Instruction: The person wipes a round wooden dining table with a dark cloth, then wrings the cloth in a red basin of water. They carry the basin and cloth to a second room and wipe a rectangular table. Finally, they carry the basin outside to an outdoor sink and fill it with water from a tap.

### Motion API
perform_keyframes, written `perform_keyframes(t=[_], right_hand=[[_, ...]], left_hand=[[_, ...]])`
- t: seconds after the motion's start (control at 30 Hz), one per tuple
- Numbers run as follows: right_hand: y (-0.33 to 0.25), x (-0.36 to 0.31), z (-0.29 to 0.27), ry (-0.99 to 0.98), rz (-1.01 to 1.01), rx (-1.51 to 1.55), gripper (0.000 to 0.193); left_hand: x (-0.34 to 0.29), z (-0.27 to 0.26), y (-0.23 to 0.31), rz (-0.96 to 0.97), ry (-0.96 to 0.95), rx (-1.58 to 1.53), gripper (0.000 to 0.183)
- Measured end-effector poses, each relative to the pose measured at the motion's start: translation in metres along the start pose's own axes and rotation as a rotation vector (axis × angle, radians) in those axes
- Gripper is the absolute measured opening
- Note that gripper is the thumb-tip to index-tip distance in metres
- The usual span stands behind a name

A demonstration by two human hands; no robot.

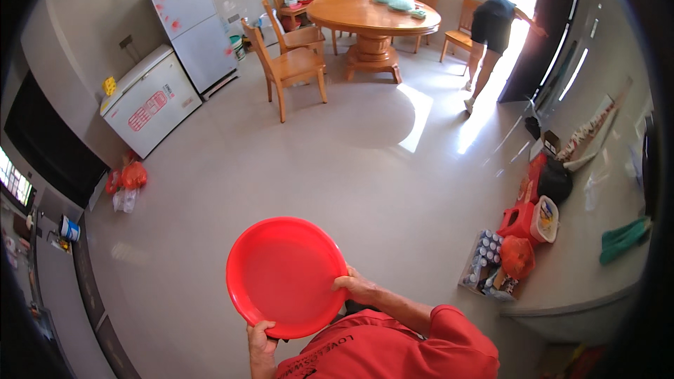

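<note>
Held out in front of my red shirt is a round red plastic basin [286, 274], tilted so that its inside faces up. No object shows inside it. My left hand [261, 339] grips the rim at the near left, thumb over the edge and fingers hidden underneath. On the right side of the rim, my right hand [357, 286] is closed the same way, its thumb lying on the inner wall. Below the basin is the pale tiled floor [189, 238].
A round wooden table [330, 10] with several chairs stands at the far side. Near the open door [544, 35] a person [489, 35] bends. A chest freezer [151, 102] and fridge [196, 28] line the left wall. A box of cans [484, 263] and red containers [518, 221] sit right.
</note>
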State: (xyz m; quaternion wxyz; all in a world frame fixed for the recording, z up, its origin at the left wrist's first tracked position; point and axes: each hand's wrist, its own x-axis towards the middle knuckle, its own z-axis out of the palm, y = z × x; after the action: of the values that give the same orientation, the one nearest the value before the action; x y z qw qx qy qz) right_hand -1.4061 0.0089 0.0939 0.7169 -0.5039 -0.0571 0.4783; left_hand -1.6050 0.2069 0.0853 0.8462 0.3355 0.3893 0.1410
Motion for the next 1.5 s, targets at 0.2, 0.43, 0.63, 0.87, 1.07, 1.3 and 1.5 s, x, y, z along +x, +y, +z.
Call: perform_keyframes(t=[0.2, 0.43, 0.63, 0.87, 1.07, 1.3, 1.5], right_hand=[[-0.045, 0.109, -0.001, -0.006, 0.073, -0.027, 0.047], [-0.13, 0.218, 0.055, -0.125, 0.196, -0.06, 0.05], [-0.135, 0.321, 0.098, -0.282, 0.205, -0.062, 0.046], [-0.127, 0.429, 0.208, -0.335, 0.198, -0.01, 0.05], [-0.117, 0.516, 0.324, -0.351, 0.228, -0.002, 0.044], [-0.093, 0.648, 0.438, -0.505, 0.21, -0.275, 0.039], [-0.078, 0.757, 0.567, -0.542, 0.404, -0.182, 0.043]], left_hand=[[0.091, 0.016, 0.051, 0.045, -0.047, -0.014, 0.054], [0.149, 0.04, 0.125, 0.099, 0.146, -0.183, 0.051], [0.204, 0.015, 0.182, 0.2, 0.258, -0.202, 0.052], [0.248, -0.035, 0.307, 0.315, 0.247, -0.043, 0.041], [0.308, -0.129, 0.383, 0.284, 0.334, -0.123, 0.051], [0.371, -0.218, 0.484, 0.338, 0.407, -0.271, 0.063], [0.4, -0.284, 0.59, 0.372, 0.521, -0.369, 0.065]])
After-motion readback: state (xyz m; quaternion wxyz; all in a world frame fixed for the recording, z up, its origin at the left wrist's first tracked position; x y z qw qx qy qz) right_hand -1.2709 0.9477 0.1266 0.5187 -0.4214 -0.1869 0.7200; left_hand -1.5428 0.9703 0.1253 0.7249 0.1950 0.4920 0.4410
